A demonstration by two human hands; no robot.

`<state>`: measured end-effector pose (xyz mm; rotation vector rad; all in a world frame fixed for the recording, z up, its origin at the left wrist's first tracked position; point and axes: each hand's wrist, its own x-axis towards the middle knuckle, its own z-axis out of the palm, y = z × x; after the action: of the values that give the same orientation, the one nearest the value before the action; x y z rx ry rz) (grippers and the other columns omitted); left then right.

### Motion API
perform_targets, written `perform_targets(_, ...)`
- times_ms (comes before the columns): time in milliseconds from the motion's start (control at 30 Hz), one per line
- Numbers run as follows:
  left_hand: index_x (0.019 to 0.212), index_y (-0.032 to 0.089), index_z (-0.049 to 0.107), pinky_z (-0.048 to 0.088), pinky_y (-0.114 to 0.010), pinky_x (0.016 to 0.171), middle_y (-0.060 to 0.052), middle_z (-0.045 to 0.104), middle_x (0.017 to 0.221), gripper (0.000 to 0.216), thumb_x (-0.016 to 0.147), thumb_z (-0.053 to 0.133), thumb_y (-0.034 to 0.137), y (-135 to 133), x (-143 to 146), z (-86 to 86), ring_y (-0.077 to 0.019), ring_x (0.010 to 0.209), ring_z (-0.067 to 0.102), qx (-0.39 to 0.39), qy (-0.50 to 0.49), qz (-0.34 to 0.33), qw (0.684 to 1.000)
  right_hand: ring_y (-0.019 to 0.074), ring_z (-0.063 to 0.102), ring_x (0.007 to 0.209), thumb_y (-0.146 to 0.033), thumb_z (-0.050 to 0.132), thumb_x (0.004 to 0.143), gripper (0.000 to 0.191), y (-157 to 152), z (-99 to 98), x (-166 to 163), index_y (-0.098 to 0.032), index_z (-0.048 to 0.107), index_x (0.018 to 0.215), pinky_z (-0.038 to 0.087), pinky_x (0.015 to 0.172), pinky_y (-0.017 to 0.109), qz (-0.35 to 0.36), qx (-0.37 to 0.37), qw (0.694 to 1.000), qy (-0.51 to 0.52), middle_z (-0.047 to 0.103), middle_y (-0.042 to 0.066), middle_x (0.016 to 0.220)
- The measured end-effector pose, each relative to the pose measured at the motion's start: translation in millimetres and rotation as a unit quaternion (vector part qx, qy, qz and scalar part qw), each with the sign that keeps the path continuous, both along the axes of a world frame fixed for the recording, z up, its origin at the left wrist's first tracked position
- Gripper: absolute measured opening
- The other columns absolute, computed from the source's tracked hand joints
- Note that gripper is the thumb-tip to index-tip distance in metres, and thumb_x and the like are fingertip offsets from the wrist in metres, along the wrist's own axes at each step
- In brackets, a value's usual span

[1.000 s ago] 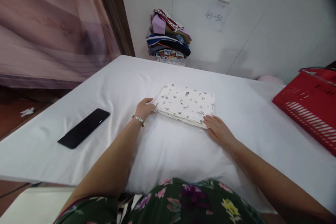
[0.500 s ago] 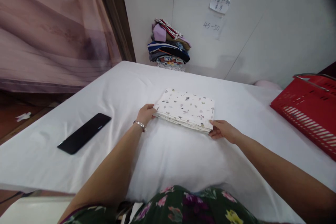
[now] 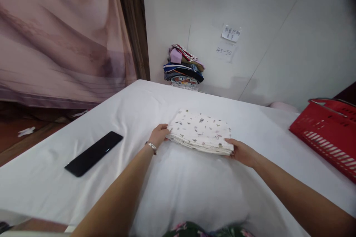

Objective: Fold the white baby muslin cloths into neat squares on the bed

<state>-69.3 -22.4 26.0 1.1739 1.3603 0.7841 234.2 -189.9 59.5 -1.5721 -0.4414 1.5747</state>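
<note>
A folded white cloth (image 3: 198, 129) with small printed figures lies in the middle of the table, its layered edge facing me. My left hand (image 3: 160, 134), with a bracelet at the wrist, pinches the near left corner. At the near right corner my right hand (image 3: 241, 152) grips the layers, thumb on top and fingers underneath. The near edge looks slightly lifted and sags between the two hands. Some fingertips are hidden under the cloth.
A black phone-like slab (image 3: 94, 153) lies on the white-covered table (image 3: 194, 189) at left. To the right stands a red plastic basket (image 3: 325, 129). Folded clothes (image 3: 184, 67) are stacked beyond the far edge, by the wall with paper notes (image 3: 231, 33). A pink curtain (image 3: 63, 37) hangs at left.
The camera view has tilted up, so everything sits lower in the picture. Both hands keep hold of the cloth's near corners, and its near edge now bows a little more.
</note>
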Motion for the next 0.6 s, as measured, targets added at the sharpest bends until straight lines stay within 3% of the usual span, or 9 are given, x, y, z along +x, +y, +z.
perform_targets(67,0.101,0.016,0.06,0.046,-0.018,0.048,-0.009,0.058,0.112,0.042,0.059,0.059,0.016,-11.4,2.6,5.0,-0.0164,0.077,0.059,-0.003,0.014,-0.029,0.999,0.0182,0.062,0.089,-0.032,0.061,0.079,0.033,-6.6,0.6,7.8,-0.017,0.056,0.108,0.055,0.07,0.028,-0.015,0.024,1.0,-0.004,0.066,0.006,0.101)
perform_targets(200,0.109,0.016,0.056,0.044,-0.019,0.043,-0.008,0.059,0.106,0.05,0.059,0.057,0.015,-43.4,5.7,8.4,-0.0146,0.069,0.057,-0.015,0.037,-0.104,0.994,0.0197,0.064,0.087,-0.031,0.062,0.078,0.034,-25.5,-9.3,22.4,-0.014,0.056,0.107,0.056,0.065,0.028,-0.046,-0.012,0.998,-0.034,0.067,0.009,0.099)
perform_targets(300,0.112,0.017,0.053,0.044,-0.019,0.044,-0.007,0.058,0.107,0.052,0.06,0.056,0.016,-67.1,0.6,5.7,-0.0127,0.067,0.055,-0.006,0.03,-0.13,0.991,0.0192,0.064,0.084,-0.036,0.065,0.076,0.038,-40.2,-15.8,23.5,-0.015,0.055,0.106,0.056,0.062,0.026,-0.039,0.022,0.997,-0.07,0.067,0.01,0.1)
perform_targets(367,0.112,0.017,0.052,0.045,-0.02,0.047,-0.006,0.057,0.106,0.05,0.062,0.055,0.017,-79.7,-4.6,3.9,-0.0121,0.067,0.055,0.001,0.031,-0.127,0.991,0.0188,0.064,0.08,-0.039,0.068,0.073,0.044,-47.4,-16.0,19.6,-0.018,0.053,0.109,0.056,0.059,0.027,-0.034,0.035,0.994,-0.101,0.067,0.009,0.099)
perform_targets(500,0.118,0.017,0.049,0.045,-0.022,0.049,-0.006,0.058,0.105,0.054,0.064,0.053,0.018,-94.1,-13.3,5.7,-0.0114,0.062,0.054,0.007,0.078,-0.122,0.989,0.0161,0.062,0.064,-0.044,0.067,0.072,0.05,-55.2,-12.2,10.5,-0.023,0.05,0.113,0.054,0.056,0.028,-0.001,-0.008,0.99,-0.142,0.067,0.005,0.087)
perform_targets(600,0.119,0.017,0.049,0.046,-0.025,0.055,-0.006,0.06,0.102,0.053,0.066,0.052,0.02,-94.8,-19.8,16.9,-0.0133,0.062,0.056,0.028,0.143,-0.162,0.976,0.0143,0.057,0.053,-0.051,0.062,0.073,0.049,-58.9,-14.1,12.2,-0.025,0.049,0.113,0.05,0.05,0.027,0.042,-0.011,0.984,-0.17,0.066,0.003,0.074)
